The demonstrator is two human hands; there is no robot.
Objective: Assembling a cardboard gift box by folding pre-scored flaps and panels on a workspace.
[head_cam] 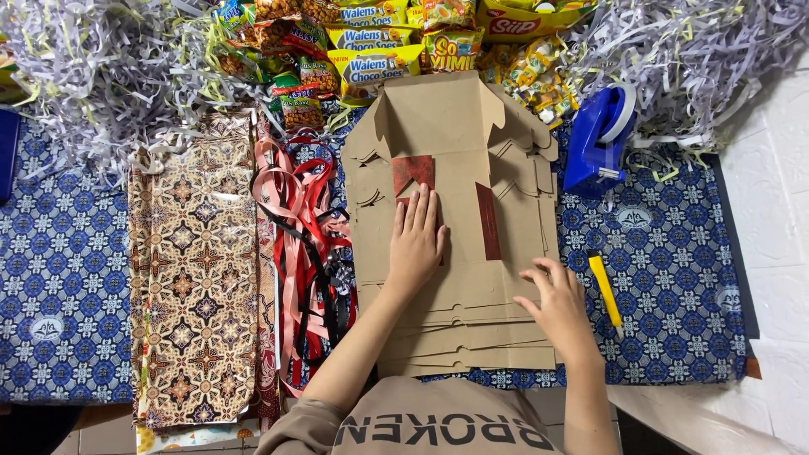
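A stack of flat brown cardboard box blanks (497,278) lies in the middle of a blue patterned cloth (59,253). My left hand (415,242) rests flat, palm down, on the top blank, its fingers over a dark red strip (413,173). Another dark red strip (487,221) lies to the right of that hand. My right hand (558,305) touches the top blank near its lower right, fingers spread and curled, with nothing gripped.
Patterned wrapping paper (195,270) and a heap of red and pink ribbons (308,253) lie left of the cardboard. A blue tape dispenser (600,139) and a yellow cutter (606,291) lie to the right. Snack packets (371,50) and shredded paper (101,67) fill the far side.
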